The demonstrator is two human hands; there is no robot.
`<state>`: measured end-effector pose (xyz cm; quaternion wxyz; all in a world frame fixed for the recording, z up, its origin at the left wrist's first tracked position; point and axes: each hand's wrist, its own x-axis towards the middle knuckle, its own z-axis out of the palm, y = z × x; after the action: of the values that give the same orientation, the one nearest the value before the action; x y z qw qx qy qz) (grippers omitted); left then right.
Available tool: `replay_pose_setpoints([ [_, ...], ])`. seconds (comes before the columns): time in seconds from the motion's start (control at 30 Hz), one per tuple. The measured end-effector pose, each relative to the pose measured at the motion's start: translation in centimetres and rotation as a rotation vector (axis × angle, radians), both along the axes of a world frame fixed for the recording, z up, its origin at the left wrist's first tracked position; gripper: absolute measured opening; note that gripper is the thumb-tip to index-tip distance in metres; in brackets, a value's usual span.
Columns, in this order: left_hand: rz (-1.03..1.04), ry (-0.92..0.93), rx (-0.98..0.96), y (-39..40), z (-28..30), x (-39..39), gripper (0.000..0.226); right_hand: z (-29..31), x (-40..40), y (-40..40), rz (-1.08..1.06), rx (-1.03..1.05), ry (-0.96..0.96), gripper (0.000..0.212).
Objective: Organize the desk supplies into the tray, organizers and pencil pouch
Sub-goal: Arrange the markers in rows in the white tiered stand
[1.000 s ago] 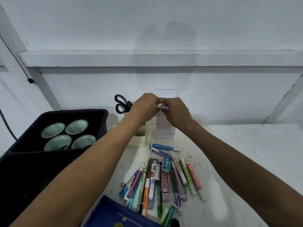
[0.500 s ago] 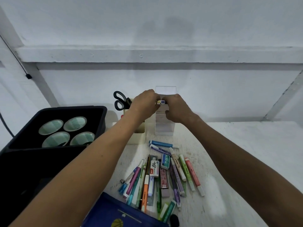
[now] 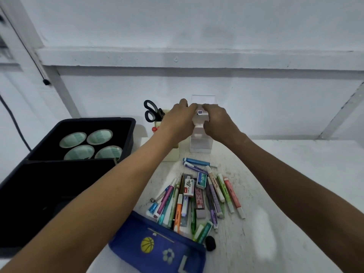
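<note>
Both arms stretched fwd, converging at centre. L hand (image 3: 180,120) & R hand (image 3: 217,120) side by side, knuckles up, fingers curled in twd each other, nearly touching.

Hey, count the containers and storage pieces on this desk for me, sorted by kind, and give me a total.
Black plastic trays: 1
Round green-lined cups in the tray: 4
Cream desk organizers holding black-handled scissors: 1
Clear acrylic organizers: 1
Blue fabric pencil pouches: 1
Total: 8
</note>
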<state>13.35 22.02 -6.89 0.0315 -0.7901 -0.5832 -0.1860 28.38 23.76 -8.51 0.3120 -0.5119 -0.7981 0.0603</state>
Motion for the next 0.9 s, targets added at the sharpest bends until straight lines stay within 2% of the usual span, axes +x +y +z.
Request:
replay_pose_setpoints([
  [0.1, 0.073, -0.113, -0.133, -3.1, -1.3, -1.8, 0.039, -0.7, -0.3, -2.3, 0.013, 0.122, 0.070, 0.027],
  [0.17, 0.136, -0.115, -0.298, -5.3, -3.1, -3.7, 0.026, -1.6, -0.6, -3.8, 0.097, 0.005, 0.024, 0.017],
  [0.27, 0.207, -0.061, -0.546, -8.6, -6.3, -6.1, 0.020, -4.0, -0.9, -5.2, 0.193, -0.235, -0.134, 0.015],
  [0.4, 0.195, -0.056, -0.731, -11.4, -9.0, -7.6, 0.023, -7.0, 0.0, -4.6, 0.119, -0.407, -0.238, 0.020],
  [0.57, 0.192, -0.093, -0.805, -13.0, -10.2, -7.5, 0.035, -8.7, -0.6, -4.3, 0.093, -0.450, -0.273, 0.028],
  [0.7, 0.213, -0.118, -0.799, -13.3, -10.5, -7.5, 0.033, -9.5, -2.2, -4.1, 0.097, -0.448, -0.310, 0.034],
  [0.83, 0.222, -0.136, -0.787, -13.6, -10.4, -7.4, 0.027, -11.0, -2.7, -3.8, 0.036, -0.466, -0.340, 0.025],
  [0.9, 0.235, -0.180, -0.771, -13.7, -10.3, -7.4, 0.022, -11.6, -2.7, -3.8, 0.016, -0.473, -0.352, 0.027],
])
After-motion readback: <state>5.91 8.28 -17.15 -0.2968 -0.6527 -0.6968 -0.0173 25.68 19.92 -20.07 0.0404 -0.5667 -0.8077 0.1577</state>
